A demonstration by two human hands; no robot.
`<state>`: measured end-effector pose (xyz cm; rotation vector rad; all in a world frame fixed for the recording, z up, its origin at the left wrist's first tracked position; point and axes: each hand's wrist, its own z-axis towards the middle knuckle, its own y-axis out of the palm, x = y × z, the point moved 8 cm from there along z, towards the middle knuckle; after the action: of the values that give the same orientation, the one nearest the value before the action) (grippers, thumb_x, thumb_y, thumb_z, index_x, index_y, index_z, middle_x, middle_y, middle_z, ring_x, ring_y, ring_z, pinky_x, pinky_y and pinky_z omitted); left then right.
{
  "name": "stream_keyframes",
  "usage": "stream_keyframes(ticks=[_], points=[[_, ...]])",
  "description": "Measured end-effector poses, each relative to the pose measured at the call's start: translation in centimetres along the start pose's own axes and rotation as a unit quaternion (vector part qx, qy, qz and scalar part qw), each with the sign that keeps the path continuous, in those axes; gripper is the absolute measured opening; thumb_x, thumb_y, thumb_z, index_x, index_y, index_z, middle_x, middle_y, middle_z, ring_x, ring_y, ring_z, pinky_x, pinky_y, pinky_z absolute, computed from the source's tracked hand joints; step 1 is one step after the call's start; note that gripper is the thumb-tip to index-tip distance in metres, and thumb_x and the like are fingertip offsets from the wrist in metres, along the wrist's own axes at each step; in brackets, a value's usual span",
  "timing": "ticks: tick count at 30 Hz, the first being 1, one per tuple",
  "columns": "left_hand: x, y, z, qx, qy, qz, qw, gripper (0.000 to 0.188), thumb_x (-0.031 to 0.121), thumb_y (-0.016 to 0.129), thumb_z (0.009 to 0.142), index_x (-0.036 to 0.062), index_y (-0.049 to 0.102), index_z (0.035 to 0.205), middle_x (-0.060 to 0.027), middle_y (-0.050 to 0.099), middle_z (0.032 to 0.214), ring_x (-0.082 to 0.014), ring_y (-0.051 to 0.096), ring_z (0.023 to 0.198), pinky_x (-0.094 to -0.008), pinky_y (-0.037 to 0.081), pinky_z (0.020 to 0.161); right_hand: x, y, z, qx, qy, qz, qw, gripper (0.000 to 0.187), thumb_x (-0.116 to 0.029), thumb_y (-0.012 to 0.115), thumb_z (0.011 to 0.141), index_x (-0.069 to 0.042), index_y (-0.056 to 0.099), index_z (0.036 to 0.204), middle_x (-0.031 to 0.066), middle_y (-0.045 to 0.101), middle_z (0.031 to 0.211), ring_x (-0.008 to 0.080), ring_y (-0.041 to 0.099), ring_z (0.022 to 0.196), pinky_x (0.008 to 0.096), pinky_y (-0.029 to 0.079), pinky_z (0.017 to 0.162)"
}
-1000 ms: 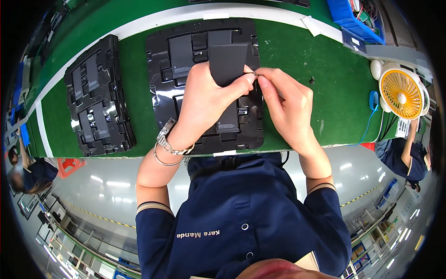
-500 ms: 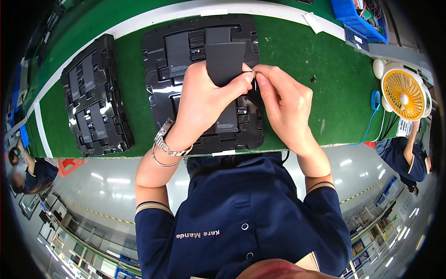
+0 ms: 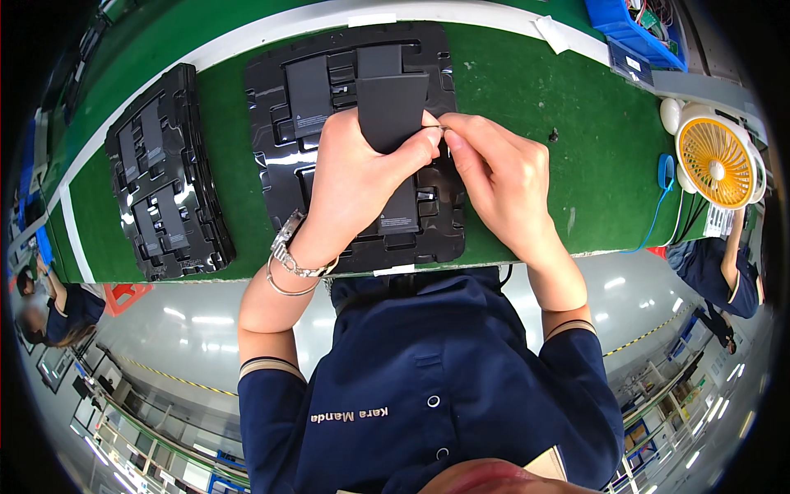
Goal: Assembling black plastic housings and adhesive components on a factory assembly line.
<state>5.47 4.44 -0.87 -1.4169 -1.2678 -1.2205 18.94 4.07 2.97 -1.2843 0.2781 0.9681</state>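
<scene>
My left hand (image 3: 360, 167) is wrapped round a flat black battery pack (image 3: 390, 111) and holds it up over the black plastic tray (image 3: 267, 99). At the pack's right edge my right hand (image 3: 500, 177) is closed in a pinch, its thumb and forefinger meeting my left thumb tip. Something thin and dark shows between the fingertips, too small to make out. More flat packs lie in the tray's recesses, one at the upper left (image 3: 309, 95) and one partly hidden below my left hand (image 3: 401, 210).
A stack of similar black trays (image 3: 210, 198) with packs stands on the green mat (image 3: 510, 74) at left. To the right are a yellow-and-white fan (image 3: 714, 165), a blue loop with a cord (image 3: 665, 173) and a blue bin (image 3: 634, 37). Other people are at both sides.
The view has shifted slightly, so the tray and pack sit a little further left. Both hands keep the same hold at the pack's edge, fingertips barely moved.
</scene>
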Motion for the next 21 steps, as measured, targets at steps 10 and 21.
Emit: stream_keyframes(ticks=[10,21], points=[[-0.31,0.27,0.09,-0.026,-0.024,-0.027,0.999,0.008,0.004,0.065,0.083,-0.0031,0.066,0.086,-0.0057,0.067,0.072,-0.0104,0.063,0.066,-0.0243,0.051,0.062,0.11,-0.29,0.22,-0.040,-0.081,-0.020,0.996,0.015,-0.006,0.068,0.080,-0.007,0.066,0.094,0.0047,0.067,0.075,0.0237,0.064,0.059,0.0326,0.047,0.048],[-0.69,0.60,-0.02,-0.053,-0.036,-0.026,0.998,0.011,0.005,0.065,0.083,-0.0049,0.066,0.087,-0.0078,0.067,0.072,-0.0124,0.064,0.066,-0.0253,0.052,0.061,-0.34,-0.85,0.20,-0.058,-0.146,-0.063,0.986,0.020,-0.009,0.071,0.073,-0.008,0.066,0.093,0.0019,0.062,0.071,0.0207,0.062,0.058,0.0323,0.047,0.048]])
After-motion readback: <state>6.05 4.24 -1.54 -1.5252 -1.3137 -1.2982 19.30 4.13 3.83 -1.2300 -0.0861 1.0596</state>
